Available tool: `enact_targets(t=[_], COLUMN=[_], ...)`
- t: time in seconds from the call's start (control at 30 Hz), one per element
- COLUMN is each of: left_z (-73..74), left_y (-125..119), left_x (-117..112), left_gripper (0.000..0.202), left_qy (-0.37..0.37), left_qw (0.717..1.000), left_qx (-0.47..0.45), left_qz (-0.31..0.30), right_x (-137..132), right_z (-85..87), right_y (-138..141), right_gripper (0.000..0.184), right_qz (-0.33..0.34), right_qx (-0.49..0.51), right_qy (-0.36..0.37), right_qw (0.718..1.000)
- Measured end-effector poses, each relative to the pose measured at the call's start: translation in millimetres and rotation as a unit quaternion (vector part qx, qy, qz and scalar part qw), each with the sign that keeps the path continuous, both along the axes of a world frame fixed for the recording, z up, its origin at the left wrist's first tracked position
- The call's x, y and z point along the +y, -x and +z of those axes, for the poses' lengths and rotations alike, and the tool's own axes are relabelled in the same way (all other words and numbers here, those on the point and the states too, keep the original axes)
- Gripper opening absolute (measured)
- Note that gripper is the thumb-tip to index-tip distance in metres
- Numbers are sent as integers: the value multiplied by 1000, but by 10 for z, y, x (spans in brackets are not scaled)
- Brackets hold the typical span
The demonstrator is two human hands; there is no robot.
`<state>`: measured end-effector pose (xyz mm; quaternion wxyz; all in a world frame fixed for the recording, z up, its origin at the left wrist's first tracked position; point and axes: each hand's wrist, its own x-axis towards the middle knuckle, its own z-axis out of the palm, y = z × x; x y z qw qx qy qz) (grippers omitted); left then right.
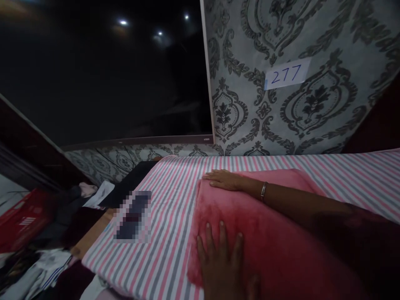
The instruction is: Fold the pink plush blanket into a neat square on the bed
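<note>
A pink fluffy towel (268, 233) lies folded on a pink, grey and white striped sheet (168, 241). My left hand (223, 262) rests flat on the towel's near left part, fingers spread and pointing away from me. My right hand (223, 180) lies flat on the towel's far left corner. Its fingers are stretched out, and a thin metal bangle (263, 190) sits on the wrist. Neither hand holds anything.
A dark glossy screen (103, 75) and patterned grey wallpaper (250, 96) with a paper label "277" (286, 74) stand behind the sheet. A pixelated dark object (133, 216) lies on the sheet. Clothes (46, 266) and a red crate (21, 216) are at the left.
</note>
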<state>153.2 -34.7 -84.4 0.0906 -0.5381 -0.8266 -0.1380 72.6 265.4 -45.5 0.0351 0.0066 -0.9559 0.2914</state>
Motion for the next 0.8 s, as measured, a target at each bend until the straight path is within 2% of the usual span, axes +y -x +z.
enact_targets(t=[0.13,0.23,0.3,0.4,0.5,0.57,0.67,0.73,0.8], left_z=[-5,44,80,149,282,395,494,464,378], left_y=[26,13,8,17,-5,-88,-323,-491,-608], left_x=[7,13,10,-8,8,79,277,421,525], left_gripper=[90,83,76,67,62,61,64,68,70], left_qy=[-28,-33,-67,-110,-107,-113,-110,-87,-64], left_qw=[999,999,996,990,990,989,989,990,992], left_qx=[16,32,57,85,91,94,82,66,55], left_qz=[4,12,13,9,1,-5,-52,-87,-93], right_x=[-55,-158,-238,-349,-459,-543,-667,-735,-788], right_z=[69,242,390,580,639,579,360,171,1], right_y=[-7,-88,-229,-664,-1354,-1859,-2474,-2714,-2823], right_gripper=[56,57,58,65,73,75,74,72,69], right_qz=[-5,-40,-71,-99,-111,-123,-173,-213,-246], right_qx=[2,-9,-9,3,-4,10,59,78,89], right_qy=[-14,-72,-112,-135,-152,-172,-209,-229,-240], right_qw=[1000,997,991,986,982,977,961,947,935])
